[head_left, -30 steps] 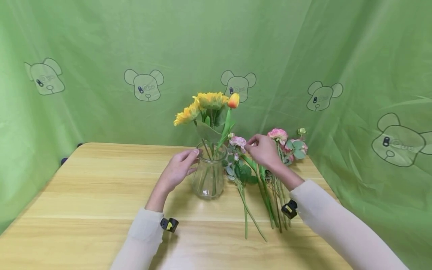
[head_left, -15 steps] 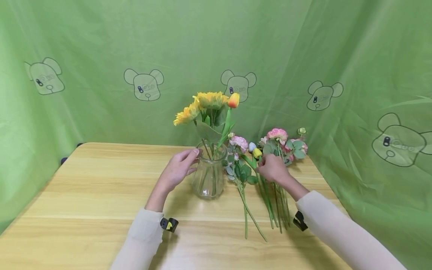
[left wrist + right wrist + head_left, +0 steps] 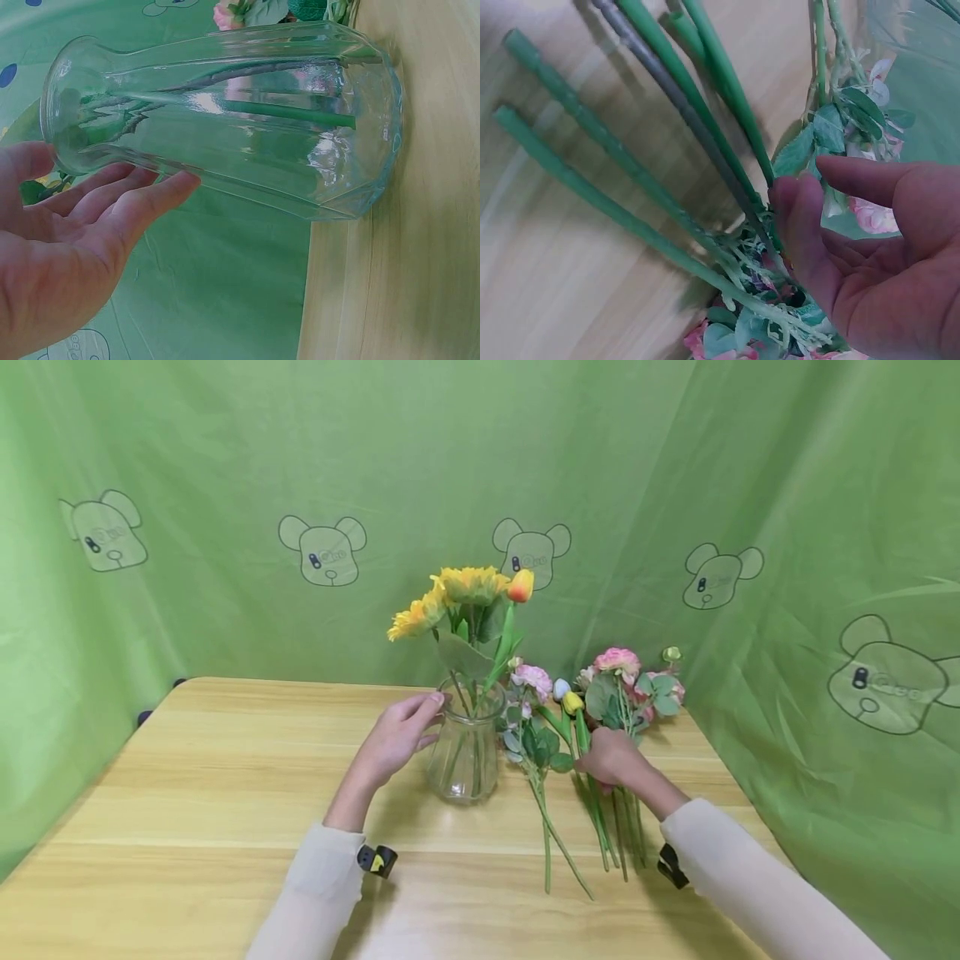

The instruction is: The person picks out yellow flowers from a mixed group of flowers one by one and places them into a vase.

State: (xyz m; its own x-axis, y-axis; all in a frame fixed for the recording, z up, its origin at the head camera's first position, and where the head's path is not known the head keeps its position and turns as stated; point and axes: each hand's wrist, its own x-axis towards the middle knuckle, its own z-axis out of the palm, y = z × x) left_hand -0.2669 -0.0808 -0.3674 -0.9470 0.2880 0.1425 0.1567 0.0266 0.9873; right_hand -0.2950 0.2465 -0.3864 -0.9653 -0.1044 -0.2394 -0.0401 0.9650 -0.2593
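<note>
A clear glass vase (image 3: 462, 760) stands upright on the table, holding yellow sunflowers (image 3: 471, 585) and an orange-yellow tulip (image 3: 521, 586). My left hand (image 3: 397, 732) holds its neck from the left; in the left wrist view the thumb is at the rim and the fingers lie along the side. Over a bunch of lying stems is my right hand (image 3: 613, 756). Its loosely bent fingertips (image 3: 786, 196) reach the green stems (image 3: 727, 90), while the thumb stands apart from them. Near these stems' heads lie a yellow tulip (image 3: 572, 702) and a whitish tulip (image 3: 561, 689).
A pink flower spray (image 3: 532, 681) lies between vase and right hand, its stems crossing toward the front. More pink flowers (image 3: 617, 662) with round leaves lie at the back right. A green curtain (image 3: 420, 460) with bear prints surrounds the wooden table (image 3: 225, 793).
My right hand has moved down from the flower heads to the stems, uncovering the yellow and whitish tulips. My left hand has stayed at the vase.
</note>
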